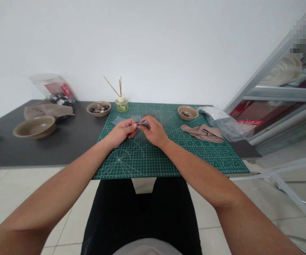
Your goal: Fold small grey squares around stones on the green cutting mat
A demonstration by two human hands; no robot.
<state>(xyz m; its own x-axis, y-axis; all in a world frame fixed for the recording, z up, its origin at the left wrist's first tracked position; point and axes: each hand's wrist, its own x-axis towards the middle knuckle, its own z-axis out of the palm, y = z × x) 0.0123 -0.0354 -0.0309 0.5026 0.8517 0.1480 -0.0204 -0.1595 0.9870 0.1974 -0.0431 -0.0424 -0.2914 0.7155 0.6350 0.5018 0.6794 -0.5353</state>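
My left hand (122, 131) and my right hand (154, 131) meet above the far half of a green cutting mat (169, 156). Both pinch a small piece of grey cloth (143, 123) between fingers and thumbs. Just behind the hands, flat pieces of grey cloth (118, 120) lie on the mat. What the folded cloth encloses, if anything, is hidden by my fingers.
A dark table (22, 148) holds a large tan bowl (34, 126), a small bowl of stones (98, 108), a reed diffuser (121, 103), another small bowl (187, 112), beige cloth (203, 132), a plastic bag (222, 122) and a tipped jar (54, 90).
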